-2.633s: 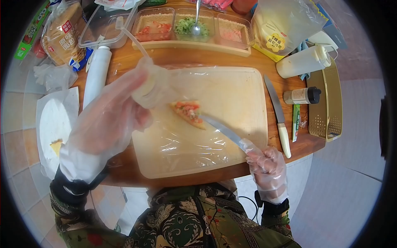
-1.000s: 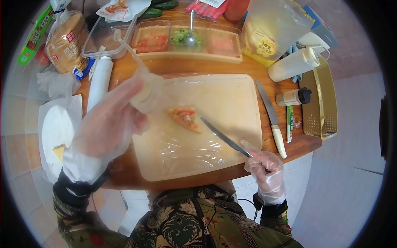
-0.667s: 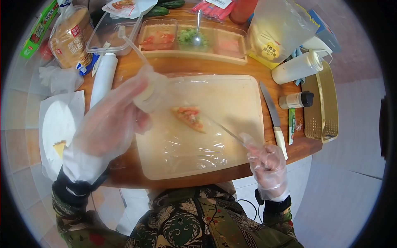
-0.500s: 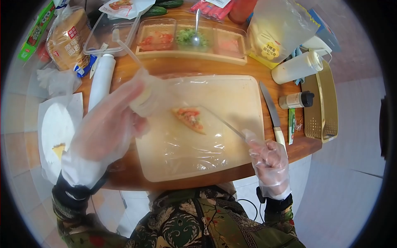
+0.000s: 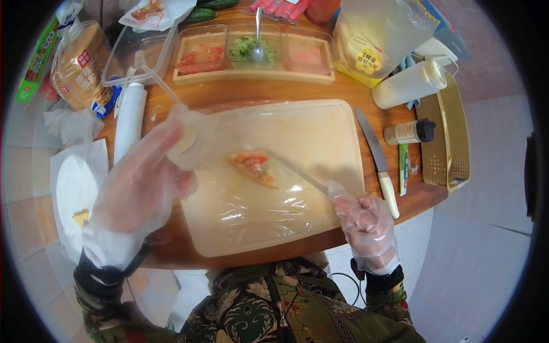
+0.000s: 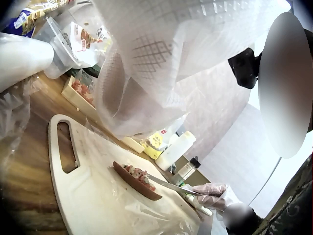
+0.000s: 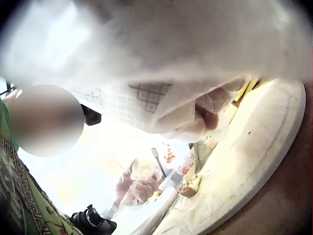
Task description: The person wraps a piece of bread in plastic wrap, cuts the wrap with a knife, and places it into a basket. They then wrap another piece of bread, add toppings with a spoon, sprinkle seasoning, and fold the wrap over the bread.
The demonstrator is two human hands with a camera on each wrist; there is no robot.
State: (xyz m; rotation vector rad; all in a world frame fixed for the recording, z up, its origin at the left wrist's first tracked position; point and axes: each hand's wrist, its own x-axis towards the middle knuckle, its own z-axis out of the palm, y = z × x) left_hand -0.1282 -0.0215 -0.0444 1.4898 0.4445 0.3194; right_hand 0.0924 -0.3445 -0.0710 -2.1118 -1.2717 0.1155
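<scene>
The gloved left hand (image 5: 137, 186) holds a translucent bottle (image 5: 186, 143) with a long thin spout above the left part of the cutting board (image 5: 326, 126). On the board's plastic film lies a wedge-shaped bread piece (image 5: 255, 169) topped with red and pale bits, also in the left wrist view (image 6: 134, 181). The gloved right hand (image 5: 369, 231) grips a table knife (image 5: 303, 176) at the board's lower right; its tip is at the wedge's upper right corner. Plastic glove hides much of the left fingers. The left wrist view shows the right hand (image 6: 212, 195) around the knife handle.
Behind the board stands a wooden tray (image 5: 251, 75) of chopped food with a spoon. A white-handled knife (image 5: 377, 148), seasoning jar (image 5: 409, 132), squeeze bottle (image 5: 409, 86) and basket (image 5: 446, 137) are at right. Bagged bread (image 5: 80, 68), a white roll (image 5: 130, 117) and a plate (image 5: 77, 188) are at left.
Since the earliest frame, the knife tip has shifted from the wedge's right side up to its upper right corner. The whole head view has shifted slightly; the left hand keeps its hold on the bottle.
</scene>
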